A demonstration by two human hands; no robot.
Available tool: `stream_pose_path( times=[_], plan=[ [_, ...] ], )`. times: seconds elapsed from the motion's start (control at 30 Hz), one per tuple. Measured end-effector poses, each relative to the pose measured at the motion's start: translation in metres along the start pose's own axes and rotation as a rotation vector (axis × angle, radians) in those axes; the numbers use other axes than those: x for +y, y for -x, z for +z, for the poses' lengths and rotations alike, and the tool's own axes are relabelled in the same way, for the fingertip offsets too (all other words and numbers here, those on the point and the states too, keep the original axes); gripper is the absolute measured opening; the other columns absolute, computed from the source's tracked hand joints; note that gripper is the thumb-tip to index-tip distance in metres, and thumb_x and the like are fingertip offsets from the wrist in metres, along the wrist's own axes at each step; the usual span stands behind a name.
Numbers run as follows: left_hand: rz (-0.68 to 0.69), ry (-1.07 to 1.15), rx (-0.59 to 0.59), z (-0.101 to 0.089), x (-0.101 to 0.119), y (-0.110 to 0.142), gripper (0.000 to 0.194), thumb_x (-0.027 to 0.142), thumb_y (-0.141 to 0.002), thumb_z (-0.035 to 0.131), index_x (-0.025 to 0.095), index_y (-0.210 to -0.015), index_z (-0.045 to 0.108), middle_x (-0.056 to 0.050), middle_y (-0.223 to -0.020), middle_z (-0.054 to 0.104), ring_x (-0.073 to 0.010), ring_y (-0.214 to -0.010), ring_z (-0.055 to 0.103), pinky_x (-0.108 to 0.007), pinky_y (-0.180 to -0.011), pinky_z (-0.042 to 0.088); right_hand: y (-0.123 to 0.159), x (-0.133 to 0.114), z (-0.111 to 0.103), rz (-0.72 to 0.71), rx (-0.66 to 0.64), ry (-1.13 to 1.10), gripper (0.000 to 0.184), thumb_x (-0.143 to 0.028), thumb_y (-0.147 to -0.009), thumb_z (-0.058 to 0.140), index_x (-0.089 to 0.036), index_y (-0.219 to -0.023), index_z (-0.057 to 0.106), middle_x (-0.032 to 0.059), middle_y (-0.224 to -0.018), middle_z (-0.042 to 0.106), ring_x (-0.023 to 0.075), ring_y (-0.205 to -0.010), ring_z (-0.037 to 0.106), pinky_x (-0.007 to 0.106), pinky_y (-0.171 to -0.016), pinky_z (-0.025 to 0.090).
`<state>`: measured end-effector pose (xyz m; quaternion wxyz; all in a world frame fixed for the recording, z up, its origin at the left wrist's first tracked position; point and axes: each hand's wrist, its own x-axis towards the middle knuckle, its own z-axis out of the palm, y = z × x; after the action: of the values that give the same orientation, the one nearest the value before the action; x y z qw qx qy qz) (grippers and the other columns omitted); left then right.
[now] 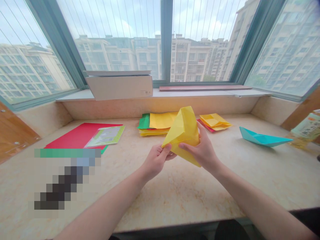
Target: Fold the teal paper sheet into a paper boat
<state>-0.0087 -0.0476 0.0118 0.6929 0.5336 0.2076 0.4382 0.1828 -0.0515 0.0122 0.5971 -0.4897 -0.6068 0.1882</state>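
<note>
A folded yellow paper (183, 131) is held up above the counter between both hands, tilted, with creased faces showing. My left hand (158, 159) pinches its lower left corner between thumb and fingers. Around its right side wraps my right hand (203, 148), the thumb on the near face and the other fingers mostly hidden behind. Just beyond lies a stack of folded yellow and green papers (160, 120), partly covered by the held piece. Behind my right hand sits a folded yellow paper piece (215, 120) on top of something red.
A blue paper boat (266, 137) rests on the right, near a bottle (308, 128). Red sheets (72, 135) and a clear packet (106, 135) lie left, beside a blurred-out patch (66, 180). A white box (121, 86) stands on the windowsill (205, 94).
</note>
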Motion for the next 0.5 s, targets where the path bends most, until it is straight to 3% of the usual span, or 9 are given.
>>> stream_pose_path(
  times=[0.3,0.5],
  plan=[
    [-0.087,-0.023,0.031,0.001,0.004,0.001,0.039,0.040,-0.083,0.073,0.010,-0.109,0.073,-0.014,-0.105,0.075,-0.0299,-0.110,0.067,-0.046,-0.102,0.048,0.002,0.000,0.001,-0.001,-0.056,-0.030,0.105,-0.049,-0.064,0.085,-0.029,-0.150,0.028,0.0113,-0.130,0.059,0.0322,-0.115,0.060,0.048,-0.093,0.052],
    [0.073,0.137,0.266,-0.001,0.003,-0.007,0.032,0.036,-0.085,0.072,0.016,-0.110,0.072,-0.011,-0.115,0.073,-0.0254,-0.112,0.066,-0.041,-0.105,0.048,-0.009,-0.003,-0.009,0.133,-0.012,-0.194,0.096,-0.057,-0.077,0.072,-0.025,-0.154,0.023,0.0138,-0.125,0.060,0.0292,-0.111,0.062,0.045,-0.092,0.052]
  ],
)
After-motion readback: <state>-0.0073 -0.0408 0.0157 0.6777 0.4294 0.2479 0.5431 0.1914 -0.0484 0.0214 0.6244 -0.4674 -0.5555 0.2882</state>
